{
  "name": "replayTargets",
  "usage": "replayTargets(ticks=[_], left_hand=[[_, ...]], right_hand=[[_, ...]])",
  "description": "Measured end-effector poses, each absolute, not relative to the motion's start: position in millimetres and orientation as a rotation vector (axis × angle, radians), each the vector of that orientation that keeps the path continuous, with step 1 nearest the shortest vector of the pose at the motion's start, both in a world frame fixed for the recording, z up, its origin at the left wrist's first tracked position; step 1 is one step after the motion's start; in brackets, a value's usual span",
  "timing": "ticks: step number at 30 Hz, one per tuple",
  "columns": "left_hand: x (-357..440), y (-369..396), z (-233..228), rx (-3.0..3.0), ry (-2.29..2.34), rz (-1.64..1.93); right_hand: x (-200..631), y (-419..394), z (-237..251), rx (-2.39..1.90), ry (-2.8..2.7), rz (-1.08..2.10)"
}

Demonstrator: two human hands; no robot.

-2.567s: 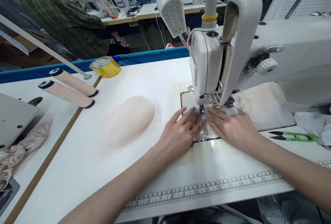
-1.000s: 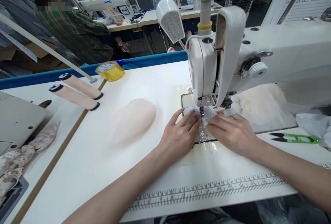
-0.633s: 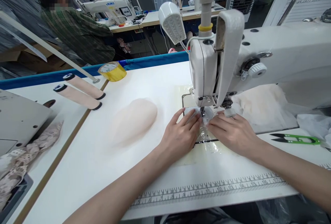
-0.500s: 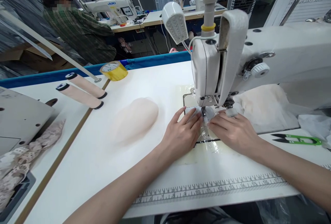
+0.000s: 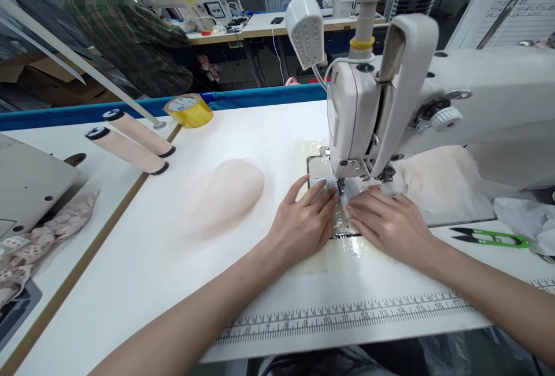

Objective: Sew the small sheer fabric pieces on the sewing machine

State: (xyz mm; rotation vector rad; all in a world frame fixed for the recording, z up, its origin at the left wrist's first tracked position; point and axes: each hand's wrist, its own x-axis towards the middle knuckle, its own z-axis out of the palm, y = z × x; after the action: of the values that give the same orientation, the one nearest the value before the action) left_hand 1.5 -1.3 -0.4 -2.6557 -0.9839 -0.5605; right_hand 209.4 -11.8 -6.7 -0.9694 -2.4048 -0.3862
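At the white sewing machine (image 5: pixel 353 115), both my hands lie by the needle and presser foot (image 5: pixel 341 185). My left hand (image 5: pixel 301 220) rests palm down to the left of the foot, its fingers stretched out and somewhat apart. To the right, my right hand (image 5: pixel 388 222) lies flat with its fingers extended close together. Under the fingertips is a small, pale, see-through piece (image 5: pixel 321 186), partly hidden by the hands; its kind cannot be made out. A sheer, pale pink rounded cup-like piece (image 5: pixel 232 191) sits on the table left of my left hand.
Green-handled thread snips (image 5: pixel 492 237) lie at the right beside pale cloth (image 5: pixel 446 182). Yellow tape (image 5: pixel 188 111) and two pink thread cones (image 5: pixel 128 150) lie at the left. A ruler strip (image 5: pixel 347 315) runs along the front edge. A co-worker (image 5: pixel 130 46) sits beyond.
The view has shifted slightly. Both hands stay beside the presser foot in nearly the same pose, with no clear movement of the pieces.
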Motion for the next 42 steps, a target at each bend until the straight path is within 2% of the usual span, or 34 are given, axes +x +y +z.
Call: replayTargets(ticks=[20, 29, 32, 36, 38, 40, 42], left_hand=[[1.6, 12.4, -3.9, -2.674, -1.168, -0.547], [-3.3, 9.0, -3.3, -2.627, -1.190, -0.612], [-4.7, 5.9, -2.0, -2.678, -1.128, -0.719], [-4.9, -0.7, 6.0, -3.062, -0.934, -0.868], [-6.7, -3.5, 14.0, -3.335, -0.926, -0.978], [-10.7, -5.4, 23.4, -3.539, -1.105, -1.128], [-15.9, -6.4, 32.8, -3.617, -1.382, -1.255]], right_hand=[[211.1, -2.6, -2.6, -1.043, -2.456, -0.509], [212.8, -2.5, -7.2, -1.090, -2.484, -0.370], [214.9, -4.0, -3.0, -1.133, -2.432, -0.052], [218.2, -7.8, 13.3, -0.962, -2.132, 1.072], [219.9, -8.6, 20.5, -0.909, -1.897, 1.531], [220.7, -8.7, 24.7, -0.934, -1.729, 1.728], [219.7, -8.6, 26.4, -0.976, -1.662, 1.797]])
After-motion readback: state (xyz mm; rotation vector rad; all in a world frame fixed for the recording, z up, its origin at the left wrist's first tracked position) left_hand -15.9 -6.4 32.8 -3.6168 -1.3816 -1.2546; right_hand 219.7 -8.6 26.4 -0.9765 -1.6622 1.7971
